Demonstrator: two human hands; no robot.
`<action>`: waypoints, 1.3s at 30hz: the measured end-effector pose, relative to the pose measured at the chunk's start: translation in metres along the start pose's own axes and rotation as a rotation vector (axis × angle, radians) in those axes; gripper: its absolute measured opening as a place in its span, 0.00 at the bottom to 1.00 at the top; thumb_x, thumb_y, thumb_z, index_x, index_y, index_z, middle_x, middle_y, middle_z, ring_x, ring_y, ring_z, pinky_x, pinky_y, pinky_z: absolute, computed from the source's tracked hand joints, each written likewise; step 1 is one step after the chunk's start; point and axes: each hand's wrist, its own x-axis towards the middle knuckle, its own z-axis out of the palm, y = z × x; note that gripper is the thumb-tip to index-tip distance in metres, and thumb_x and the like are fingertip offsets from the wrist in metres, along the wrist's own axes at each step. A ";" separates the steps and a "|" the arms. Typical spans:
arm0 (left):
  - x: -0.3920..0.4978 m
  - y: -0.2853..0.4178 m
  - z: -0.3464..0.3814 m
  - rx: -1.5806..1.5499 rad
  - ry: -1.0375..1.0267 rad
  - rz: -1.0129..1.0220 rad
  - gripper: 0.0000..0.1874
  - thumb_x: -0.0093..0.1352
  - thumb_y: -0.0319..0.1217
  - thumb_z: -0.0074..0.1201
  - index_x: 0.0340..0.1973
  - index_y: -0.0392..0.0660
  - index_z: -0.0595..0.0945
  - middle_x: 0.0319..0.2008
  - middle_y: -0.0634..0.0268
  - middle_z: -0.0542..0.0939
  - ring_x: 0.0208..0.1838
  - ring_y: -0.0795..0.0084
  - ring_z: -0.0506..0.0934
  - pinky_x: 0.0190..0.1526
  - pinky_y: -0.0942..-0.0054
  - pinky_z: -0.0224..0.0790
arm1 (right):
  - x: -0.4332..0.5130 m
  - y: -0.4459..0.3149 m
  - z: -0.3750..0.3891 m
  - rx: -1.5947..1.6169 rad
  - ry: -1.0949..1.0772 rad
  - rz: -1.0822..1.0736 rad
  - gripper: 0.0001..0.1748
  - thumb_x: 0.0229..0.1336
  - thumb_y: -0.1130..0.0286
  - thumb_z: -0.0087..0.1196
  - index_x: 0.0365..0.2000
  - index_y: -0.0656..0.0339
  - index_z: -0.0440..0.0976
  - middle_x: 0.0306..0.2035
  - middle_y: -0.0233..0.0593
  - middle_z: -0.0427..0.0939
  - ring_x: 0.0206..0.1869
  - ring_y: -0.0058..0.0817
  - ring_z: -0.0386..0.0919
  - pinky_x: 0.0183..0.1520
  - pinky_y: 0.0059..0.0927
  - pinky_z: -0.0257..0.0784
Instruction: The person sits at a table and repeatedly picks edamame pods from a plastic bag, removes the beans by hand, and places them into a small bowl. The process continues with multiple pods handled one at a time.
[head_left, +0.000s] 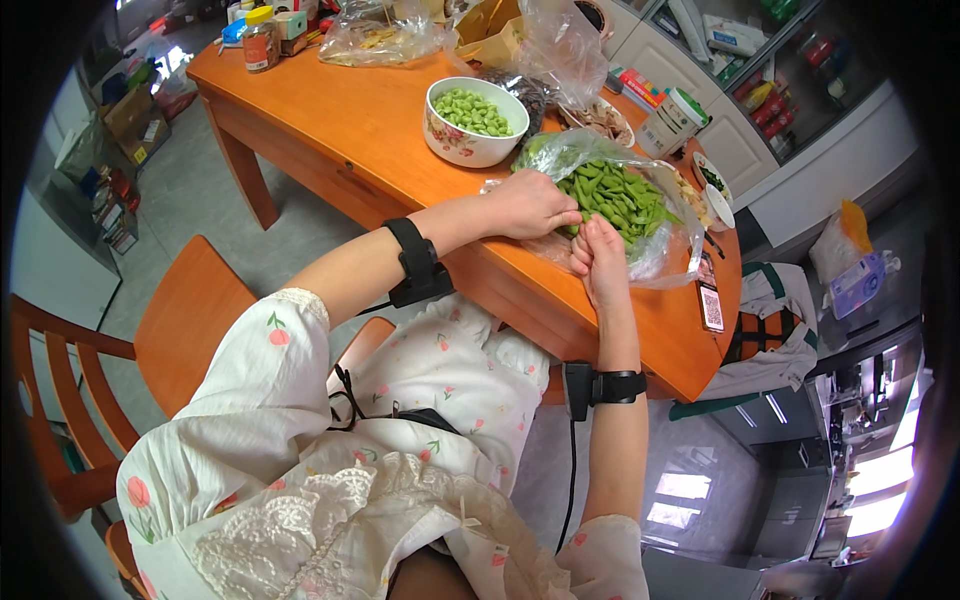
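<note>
My left hand (534, 205) and my right hand (602, 259) meet at the near side of a clear plastic bag (660, 266). Both sets of fingertips are pinched on a small green soybean pod (586, 217), mostly hidden by the fingers. Many green soybean pods (619, 196) lie heaped in the open bag just beyond my hands. To the left of the bag stands a white flowered bowl (466, 148) holding shelled green beans (471, 111). Each forearm wears a black strap with a small box.
Behind the bowl are a bag of dark items (517, 90), a plate of brown pieces (600, 124) and a white tub (671, 124). A phone (709, 296) lies at the table's (337, 127) right end. A wooden chair (191, 322) stands left. A yellow-lidded jar (261, 41) sits far left.
</note>
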 end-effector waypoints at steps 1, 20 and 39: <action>0.000 0.000 0.000 -0.003 -0.005 -0.004 0.18 0.67 0.44 0.44 0.22 0.45 0.74 0.17 0.52 0.74 0.25 0.47 0.73 0.28 0.53 0.61 | 0.000 0.000 0.001 -0.014 0.012 -0.002 0.10 0.65 0.68 0.41 0.26 0.54 0.59 0.15 0.20 0.51 0.15 0.10 0.47 0.15 0.14 0.45; 0.002 0.007 0.003 0.007 0.299 0.156 0.08 0.58 0.32 0.56 0.32 0.46 0.83 0.25 0.61 0.79 0.29 0.62 0.77 0.29 0.67 0.70 | 0.003 0.000 0.001 0.042 0.201 -0.087 0.07 0.62 0.73 0.47 0.39 0.63 0.66 0.25 0.34 0.71 0.22 0.17 0.67 0.24 0.20 0.69; -0.001 0.003 0.003 -0.081 0.289 0.104 0.09 0.59 0.39 0.55 0.25 0.49 0.83 0.19 0.61 0.79 0.22 0.60 0.77 0.24 0.64 0.68 | 0.000 0.000 -0.002 0.088 0.094 -0.072 0.10 0.56 0.80 0.47 0.41 0.66 0.65 0.27 0.39 0.72 0.24 0.19 0.68 0.28 0.19 0.69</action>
